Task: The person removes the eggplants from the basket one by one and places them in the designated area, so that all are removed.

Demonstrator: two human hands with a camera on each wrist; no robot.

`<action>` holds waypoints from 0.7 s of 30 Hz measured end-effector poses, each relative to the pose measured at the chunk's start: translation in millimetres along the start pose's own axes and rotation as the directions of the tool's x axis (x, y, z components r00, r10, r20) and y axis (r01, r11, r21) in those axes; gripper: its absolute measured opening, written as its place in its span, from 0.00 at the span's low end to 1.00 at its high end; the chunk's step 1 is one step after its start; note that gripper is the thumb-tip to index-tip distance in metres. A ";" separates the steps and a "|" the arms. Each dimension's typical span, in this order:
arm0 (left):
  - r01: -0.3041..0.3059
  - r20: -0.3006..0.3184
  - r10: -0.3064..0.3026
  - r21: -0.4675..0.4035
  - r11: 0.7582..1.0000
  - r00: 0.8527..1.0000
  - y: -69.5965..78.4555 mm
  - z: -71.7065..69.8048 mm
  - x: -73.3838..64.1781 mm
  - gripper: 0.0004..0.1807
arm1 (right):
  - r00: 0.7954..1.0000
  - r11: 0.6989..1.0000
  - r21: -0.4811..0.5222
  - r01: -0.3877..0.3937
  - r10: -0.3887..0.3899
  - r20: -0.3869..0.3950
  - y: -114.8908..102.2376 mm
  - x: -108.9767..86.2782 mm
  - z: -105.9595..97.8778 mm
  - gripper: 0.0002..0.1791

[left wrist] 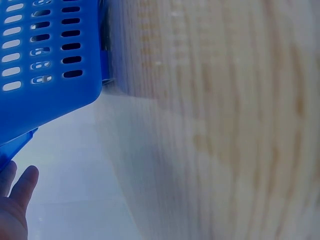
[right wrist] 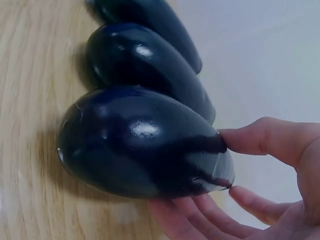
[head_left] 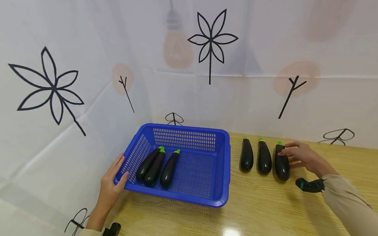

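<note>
Eggplants (head_left: 169, 170) number six in all; three lie inside one blue basket (head_left: 194, 172), toward its left side, two touching and the third just beside them; the other three lie in a row on the table (head_left: 180, 228), right of the basket, their bright green caps toward the cloth (head_left: 259, 108); their skins are smooth, glossy and near-black, the bodies long and swelling to a rounded end; the basket is plastic, rectangular with rounded corners and a thick rim, its walls pierced by rows of slots; the table shows yellowish wood grain and one bright reflection. Two hands are well apart; the right hand (head_left: 306, 157) grips the rightmost eggplant (head_left: 282, 164) near its cap, thumb on one side, fingers on the other; the left hand (head_left: 110, 184) touches the basket's left rim with fingers nearly straight, thumb near the front corner. Two black wrist devices (head_left: 309, 185) sit by beige sleeves (head_left: 355, 209); the white, creased cloth bears two large six-petalled flowers in black outline.
</note>
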State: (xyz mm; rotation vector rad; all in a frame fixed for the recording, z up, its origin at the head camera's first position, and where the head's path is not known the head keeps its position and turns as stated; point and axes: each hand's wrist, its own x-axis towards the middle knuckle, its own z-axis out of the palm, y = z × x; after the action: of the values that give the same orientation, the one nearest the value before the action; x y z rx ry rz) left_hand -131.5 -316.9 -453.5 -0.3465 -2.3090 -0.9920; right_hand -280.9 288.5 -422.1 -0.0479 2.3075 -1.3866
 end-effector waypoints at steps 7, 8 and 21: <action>0.025 0.022 -0.025 0.002 1.000 0.999 0.4 -0.9 -0.1 0.31 | 1.000 1.000 -0.014 -0.010 0.010 -0.028 0.7 0.2 2.9 0.41; 0.023 0.022 -0.023 0.003 1.000 1.000 0.3 -0.8 0.0 0.31 | 0.999 1.000 -0.017 -0.010 0.010 -0.032 -0.1 -0.4 3.5 0.41; 0.013 0.014 -0.013 0.001 1.000 1.000 -1.8 0.2 -0.8 0.30 | 0.999 0.996 -0.087 0.017 -0.021 -0.044 -2.4 -3.6 1.5 0.42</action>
State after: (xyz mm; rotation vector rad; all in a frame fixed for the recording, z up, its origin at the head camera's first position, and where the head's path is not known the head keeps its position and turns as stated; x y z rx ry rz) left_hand -131.8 -318.0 -455.1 -0.3401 -2.3271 -0.9976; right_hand -277.5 286.9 -419.4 -0.0658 2.4095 -1.3093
